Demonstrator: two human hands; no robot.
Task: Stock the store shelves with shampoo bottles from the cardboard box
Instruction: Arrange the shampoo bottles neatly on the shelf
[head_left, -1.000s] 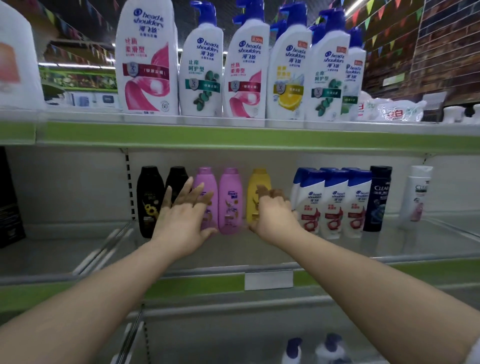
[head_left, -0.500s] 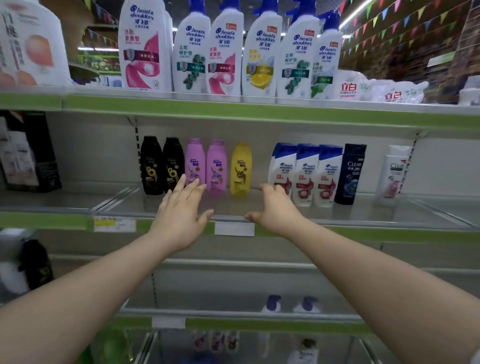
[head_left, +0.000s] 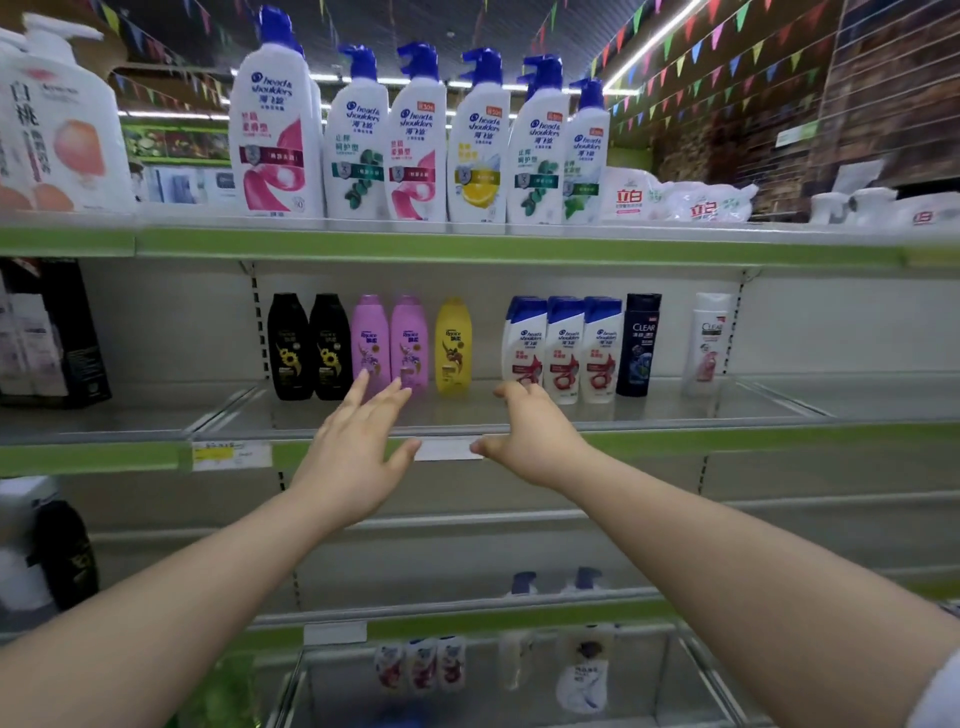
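both hands are empty and reach toward the middle shelf (head_left: 675, 410): the left hand (head_left: 358, 457) has its fingers straight and spread, the right hand (head_left: 530, 441) hangs loosely curled and grips nothing. the cardboard box is not in view, so the only shampoo to see is what already stands upright at the back of that shelf: two black bottles (head_left: 290, 345), two pink bottles (head_left: 370, 340), one yellow bottle (head_left: 453, 345) and a row of white bottles with blue caps (head_left: 563, 348). the left fingertips overlap the foot of the pink bottles in the picture, but they seem to stop short of them. these bottles look like stiff, glossy plastic, likely a bit slick and fairly light even when full, and tall on a narrow base, so easy to knock over. best taken round the middle of the body, thumb against fingers, not by the cap. the big pump bottles (head_left: 415, 140) on the shelf above would weigh more and want a hold on the body, not the pump.
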